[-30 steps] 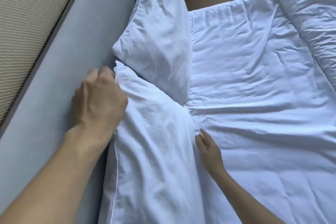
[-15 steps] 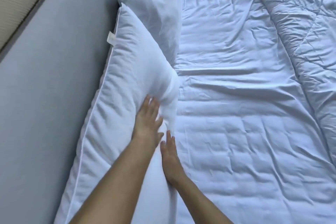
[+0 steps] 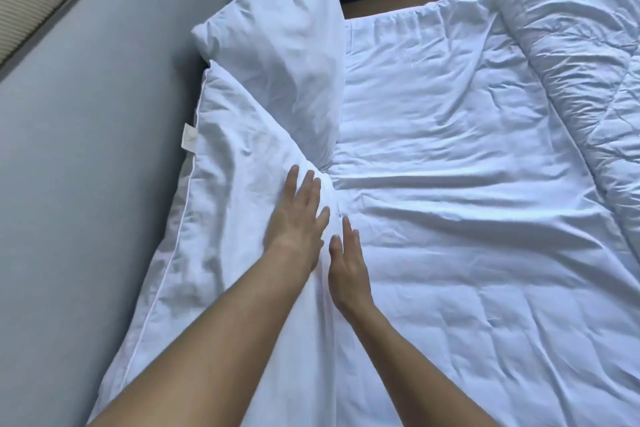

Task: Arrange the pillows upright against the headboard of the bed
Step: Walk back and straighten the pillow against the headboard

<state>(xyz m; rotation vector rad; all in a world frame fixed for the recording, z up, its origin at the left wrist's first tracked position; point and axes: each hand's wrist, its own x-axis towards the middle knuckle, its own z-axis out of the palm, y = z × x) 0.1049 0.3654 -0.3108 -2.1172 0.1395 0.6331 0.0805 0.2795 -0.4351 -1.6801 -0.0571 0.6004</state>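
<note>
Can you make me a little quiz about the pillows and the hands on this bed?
1. True or false: both pillows lean against the grey headboard.
2. What sticks out from the near pillow on its headboard side? A) a zip B) a small white tag C) a ribbon
3. Fill in: the left hand lies flat on the near ____, while the right hand rests by its lower edge.

Key: 1 true (the far pillow leans there too). 2 B, the tag. 3 pillow.

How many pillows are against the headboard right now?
2. Near pillow leans on the headboard under both hands; far pillow stands beyond it, touching it. None seems hidden.
</note>
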